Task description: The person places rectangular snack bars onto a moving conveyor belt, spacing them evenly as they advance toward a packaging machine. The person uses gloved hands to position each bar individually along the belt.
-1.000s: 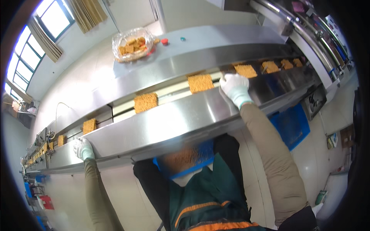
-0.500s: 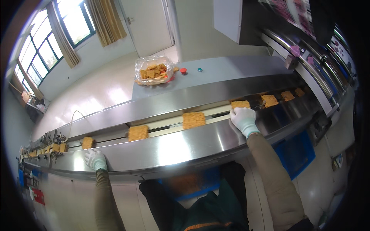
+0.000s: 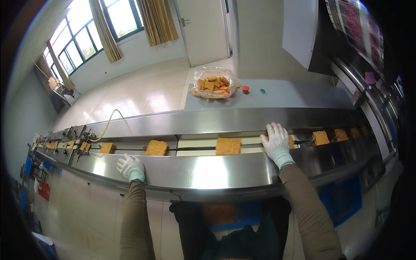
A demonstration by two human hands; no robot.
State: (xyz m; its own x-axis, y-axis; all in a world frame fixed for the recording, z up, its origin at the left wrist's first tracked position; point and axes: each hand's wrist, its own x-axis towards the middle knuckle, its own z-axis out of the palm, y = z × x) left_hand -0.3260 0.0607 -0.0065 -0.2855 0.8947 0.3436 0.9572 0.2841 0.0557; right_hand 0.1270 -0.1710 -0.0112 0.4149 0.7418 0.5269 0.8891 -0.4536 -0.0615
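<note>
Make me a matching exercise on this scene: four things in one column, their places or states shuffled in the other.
1. Left hand
2. Right hand
3. Bag
4. Hose

A. Clear, holding golden pieces
B. Partly hiding a golden cake from view
C. Pale and arched
D. At the left part of the near rail

Pairs: 1-D, 2-B, 3-A, 4-C
</note>
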